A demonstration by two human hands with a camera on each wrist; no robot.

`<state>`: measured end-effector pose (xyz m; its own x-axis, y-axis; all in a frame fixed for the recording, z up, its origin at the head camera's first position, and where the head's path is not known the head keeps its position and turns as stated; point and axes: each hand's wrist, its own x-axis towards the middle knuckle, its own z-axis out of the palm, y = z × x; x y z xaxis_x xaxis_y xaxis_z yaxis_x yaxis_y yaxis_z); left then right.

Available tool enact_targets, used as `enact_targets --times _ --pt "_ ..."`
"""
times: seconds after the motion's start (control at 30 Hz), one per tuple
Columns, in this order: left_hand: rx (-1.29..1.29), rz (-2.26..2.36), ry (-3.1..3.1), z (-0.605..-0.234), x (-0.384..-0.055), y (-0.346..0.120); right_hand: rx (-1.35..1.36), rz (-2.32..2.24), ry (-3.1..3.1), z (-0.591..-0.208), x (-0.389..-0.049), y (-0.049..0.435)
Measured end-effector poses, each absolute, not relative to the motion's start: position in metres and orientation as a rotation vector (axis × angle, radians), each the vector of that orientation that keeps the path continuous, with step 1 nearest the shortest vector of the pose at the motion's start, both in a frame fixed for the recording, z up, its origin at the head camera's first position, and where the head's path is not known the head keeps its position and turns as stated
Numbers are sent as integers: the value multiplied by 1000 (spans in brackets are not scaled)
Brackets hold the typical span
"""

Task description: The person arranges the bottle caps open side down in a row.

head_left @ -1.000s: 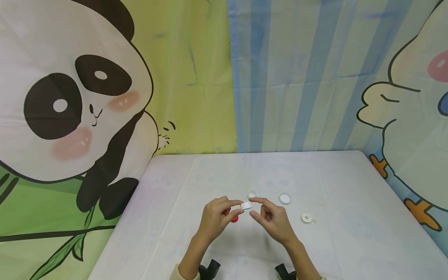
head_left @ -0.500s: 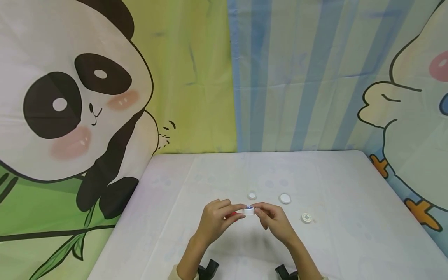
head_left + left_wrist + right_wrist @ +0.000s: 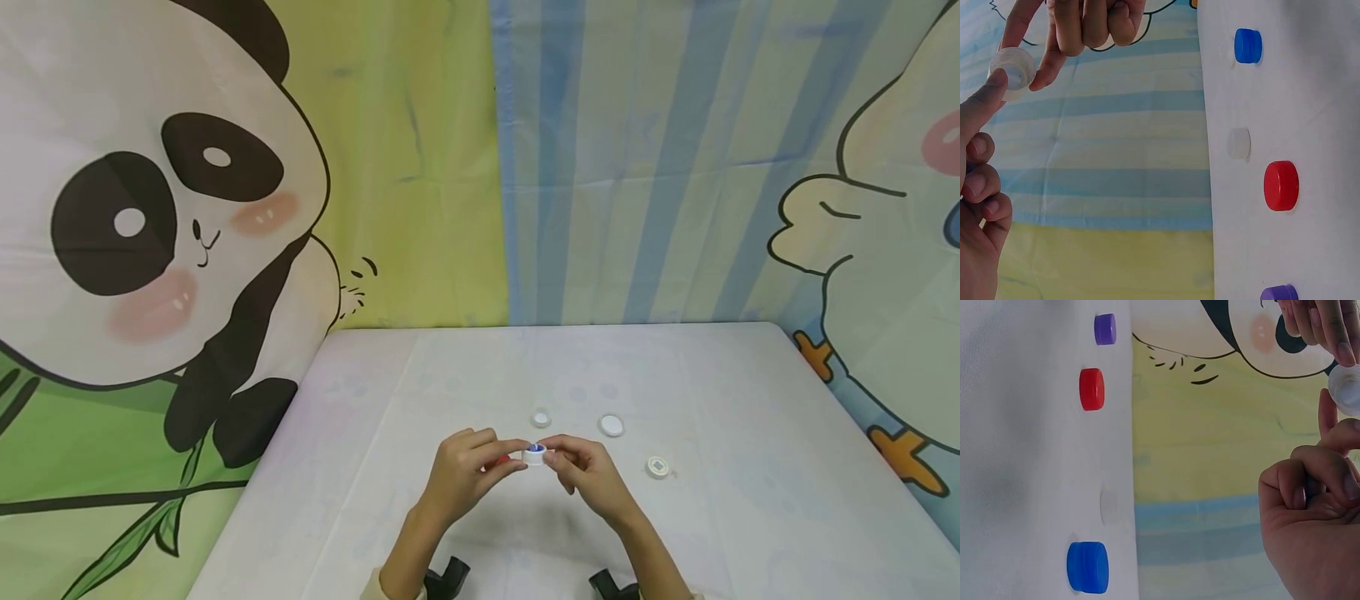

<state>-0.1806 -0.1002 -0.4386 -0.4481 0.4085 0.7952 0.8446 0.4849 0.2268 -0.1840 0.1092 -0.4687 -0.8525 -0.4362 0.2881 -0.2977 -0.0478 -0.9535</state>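
A small white bottle cap point(image 3: 534, 457) is held above the table between both hands. My left hand point(image 3: 468, 465) pinches its left side between thumb and index finger. From the other side, the thumb and index finger of my right hand point(image 3: 588, 468) grip it. A blue patch shows at its upper edge in the head view; I cannot tell whether it belongs to the cap. Both wrist views show the round white cap point(image 3: 1019, 65) at the fingertips. Below on the table stand a red cap point(image 3: 1282, 185), a blue cap point(image 3: 1248, 46) and a purple cap point(image 3: 1280, 293).
White caps lie beyond the hands: a small one point(image 3: 541, 418), a wider one point(image 3: 611, 426) and one with a square mark point(image 3: 657, 467). The white-covered table point(image 3: 750, 533) ends at a cartoon curtain point(image 3: 420, 167). Black wrist mounts point(image 3: 448, 578) sit below the hands.
The white cap has come slightly down and right, and its blue patch has come into view. My right thumb and index finger have closed onto it; the grip then shifts little.
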Motion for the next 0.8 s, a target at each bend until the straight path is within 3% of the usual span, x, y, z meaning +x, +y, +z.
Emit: enact_targets --times 0.8 --pt "-919 -1112 -2218 -445 -181 -102 -1008 -2204 2329 -447 -173 100"
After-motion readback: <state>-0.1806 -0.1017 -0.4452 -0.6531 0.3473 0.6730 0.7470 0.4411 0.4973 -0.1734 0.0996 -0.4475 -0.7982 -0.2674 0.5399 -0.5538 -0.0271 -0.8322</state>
